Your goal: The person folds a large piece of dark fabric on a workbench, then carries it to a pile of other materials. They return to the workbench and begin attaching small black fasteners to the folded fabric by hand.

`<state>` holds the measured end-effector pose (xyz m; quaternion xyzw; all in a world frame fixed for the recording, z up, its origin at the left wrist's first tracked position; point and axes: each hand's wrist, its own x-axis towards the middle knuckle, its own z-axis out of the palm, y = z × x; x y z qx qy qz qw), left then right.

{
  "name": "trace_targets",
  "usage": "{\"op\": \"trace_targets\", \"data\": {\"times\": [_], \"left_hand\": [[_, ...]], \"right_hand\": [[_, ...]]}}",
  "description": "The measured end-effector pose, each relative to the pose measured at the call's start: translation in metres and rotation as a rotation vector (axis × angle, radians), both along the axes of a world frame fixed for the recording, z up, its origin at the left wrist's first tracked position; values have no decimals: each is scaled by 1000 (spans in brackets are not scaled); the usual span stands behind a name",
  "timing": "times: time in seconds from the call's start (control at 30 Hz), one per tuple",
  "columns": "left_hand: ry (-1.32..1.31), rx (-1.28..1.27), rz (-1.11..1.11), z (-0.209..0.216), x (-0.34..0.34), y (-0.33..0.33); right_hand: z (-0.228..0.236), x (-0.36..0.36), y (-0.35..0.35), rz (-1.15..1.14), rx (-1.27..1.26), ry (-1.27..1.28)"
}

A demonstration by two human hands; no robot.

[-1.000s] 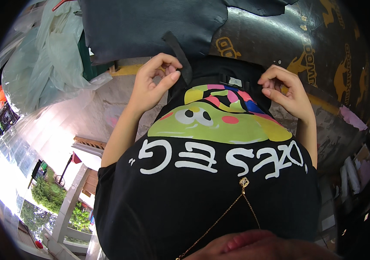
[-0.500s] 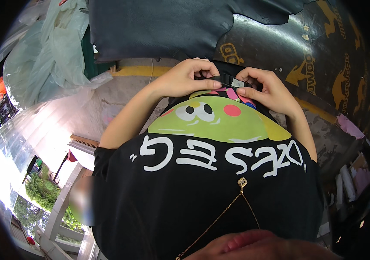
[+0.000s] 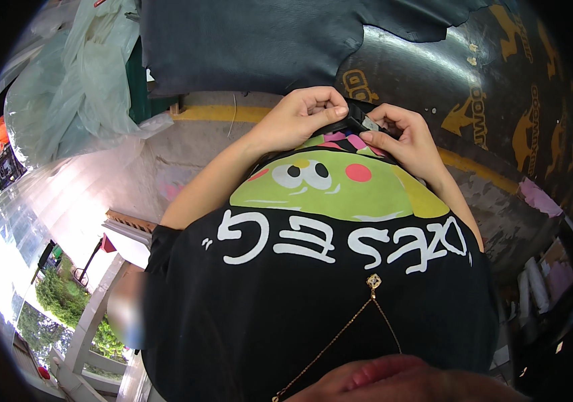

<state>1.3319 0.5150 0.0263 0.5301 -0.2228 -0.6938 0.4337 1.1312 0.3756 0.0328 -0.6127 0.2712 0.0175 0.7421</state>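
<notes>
At my waist, a dark buckle (image 3: 353, 120) with a pale grey patch sits between my two hands. My left hand (image 3: 305, 115) is closed on its left end, with the thumb lying along the near side and the fingers curled behind. On the other end, my right hand (image 3: 404, 136) pinches with thumb and bent fingers beside the pale patch. The buckle's underside and any strap behind it are mostly hidden by my fingers. Just below hangs the hem of my black T-shirt (image 3: 326, 288), which carries a green cartoon print.
Ahead lies a large sheet of dark leather (image 3: 246, 43) over a work surface with a dark printed covering (image 3: 420, 80). Crumpled clear plastic (image 3: 75, 87) hangs at the far left. Pink scraps (image 3: 540, 198) and white rolls (image 3: 534, 291) lie at the right.
My left hand has moved slightly up and right, and the buckle is now tilted, its left end raised. The right hand stays nearly in place, still pinching.
</notes>
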Motion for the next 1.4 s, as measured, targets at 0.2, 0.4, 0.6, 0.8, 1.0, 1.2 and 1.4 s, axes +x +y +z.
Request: {"op": "trace_targets", "data": {"times": [0.2, 0.4, 0.6, 0.8, 1.0, 1.2, 1.4], "left_hand": [[23, -30, 155, -9, -6, 7], [94, -106, 533, 0, 49, 44], [190, -220, 647, 49, 128, 212], [16, -392, 1122, 71, 125, 191], [100, -133, 528, 23, 54, -24], [131, 20, 351, 15, 56, -55], [156, 78, 241, 2, 59, -63]], "right_hand": [[5, 1, 3, -69, 107, 68], [20, -30, -34, -71, 84, 128], [85, -169, -52, -501, 51, -42], [133, -186, -74, -801, -29, -464], [66, 17, -71, -615, 224, -285], [11, 88, -49, -488, 585, 96], [6, 108, -56, -309, 607, 211]]}}
